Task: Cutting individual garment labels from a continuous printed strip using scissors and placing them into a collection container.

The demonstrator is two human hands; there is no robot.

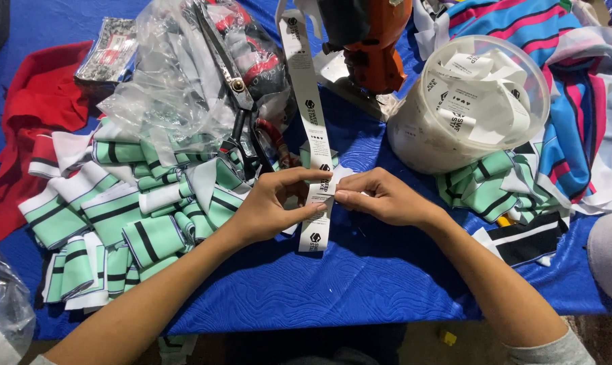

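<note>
Inspector: Left hand [268,206] and right hand [380,197] pinch the label strip [317,177] mid-tabletop [360,270].

Clerk: Advice?

Inspector: Fingers [319,174] should stay close together, strip taut, near the tub [414,135].

Two hands work at the blue table [360,284]: one left hand [268,206] and one right hand [380,197], sharing one long white label strip [312,128]. One round white tub [454,115] holds many loose cut labels, too many to count. One pair of black scissors [241,118] lies on one clear plastic bag [177,74]. One orange machine [370,40] stands behind. Green-and-white striped cuffs [116,223] number well over a dozen. One red cloth [39,108] lies at the left.
</note>
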